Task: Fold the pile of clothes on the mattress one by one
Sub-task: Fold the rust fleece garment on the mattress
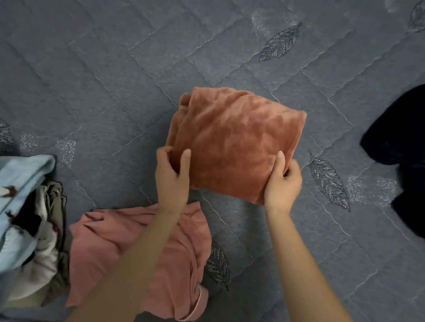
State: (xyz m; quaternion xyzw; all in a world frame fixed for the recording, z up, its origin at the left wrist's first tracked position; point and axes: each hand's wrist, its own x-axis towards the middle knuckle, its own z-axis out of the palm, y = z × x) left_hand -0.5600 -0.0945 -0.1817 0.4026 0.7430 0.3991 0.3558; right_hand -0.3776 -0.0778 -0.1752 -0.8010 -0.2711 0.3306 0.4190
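On the grey quilted mattress (pixel 83 58), a folded fuzzy rust-orange cloth (pixel 236 139), reaching away from both hands. Gripping one near corner each: left hand (pixel 173 175) and right hand (pixel 283 189), fingers (pixel 185 158) curled round the edge, equally close.

Both bare forearms are reaching from the near edge toward the middle, side by side. The left hand (pixel 173 174) and right hand (pixel 283 185) are gripping the near corners of the folded orange garment (pixel 233 142), thumbs lying on top and fingers curling round its side edges.
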